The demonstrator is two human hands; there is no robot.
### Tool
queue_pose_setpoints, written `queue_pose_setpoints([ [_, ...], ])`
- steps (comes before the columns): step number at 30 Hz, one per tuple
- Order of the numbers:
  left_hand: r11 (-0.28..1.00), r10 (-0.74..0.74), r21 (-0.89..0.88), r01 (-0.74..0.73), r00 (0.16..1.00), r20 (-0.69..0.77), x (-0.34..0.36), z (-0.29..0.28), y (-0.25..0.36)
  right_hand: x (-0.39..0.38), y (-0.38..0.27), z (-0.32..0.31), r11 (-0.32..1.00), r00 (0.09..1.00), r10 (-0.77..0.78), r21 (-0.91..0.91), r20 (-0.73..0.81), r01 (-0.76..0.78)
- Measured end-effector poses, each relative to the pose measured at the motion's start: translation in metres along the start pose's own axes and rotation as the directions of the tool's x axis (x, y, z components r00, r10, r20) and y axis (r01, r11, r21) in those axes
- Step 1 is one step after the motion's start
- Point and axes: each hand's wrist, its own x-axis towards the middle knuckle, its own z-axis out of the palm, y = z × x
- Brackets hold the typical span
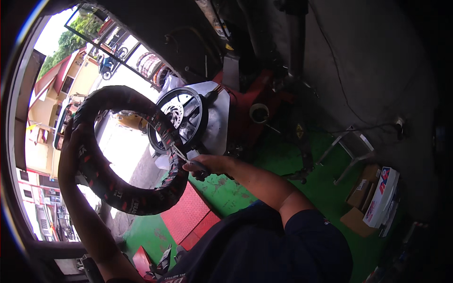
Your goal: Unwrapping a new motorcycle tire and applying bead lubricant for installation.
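Head view: workshop, green floor [229, 189], daylight at left. Red machine [241, 123] carries spoked wheel [174, 114]. Wrapped tire [141, 200] held up, partly overlapping wheel in view. Left hand [71, 137]: grip clasping tire's outer left side. Right hand [211, 163]: grip closed round scissors [179, 154], blades at tire's right side.

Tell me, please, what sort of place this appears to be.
Probably a motorcycle tyre workshop, given the wrapped tyre, the black wheel with a brake disc and the red machine beside it.
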Motion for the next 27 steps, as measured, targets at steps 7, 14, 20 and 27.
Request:
queue_pose_setpoints([
  [7, 0.994, -0.085, -0.076, 0.076, 0.989, -0.121, -0.01, 0.011, 0.023, 0.045, -0.006, -0.01, 0.859, 0.98, 0.195, 0.487, -0.031, -0.156],
  [14, 0.993, -0.086, 0.068, 0.1, 0.98, -0.182, -0.008, 0.018, 0.029, 0.085, -0.028, -0.035, 0.817, 0.917, 0.383, 0.421, 0.112, -0.393],
  [20, 0.993, -0.077, 0.077, 0.093, 0.978, -0.192, -0.001, 0.017, 0.029, 0.068, -0.05, -0.021, 0.821, 0.882, 0.435, 0.322, 0.183, -0.472],
  [27, 0.997, -0.03, 0.061, 0.039, 0.989, -0.146, 0.018, 0.012, 0.026, 0.074, -0.022, -0.022, 0.89, 0.94, 0.341, 0.323, -0.004, -0.322],
])
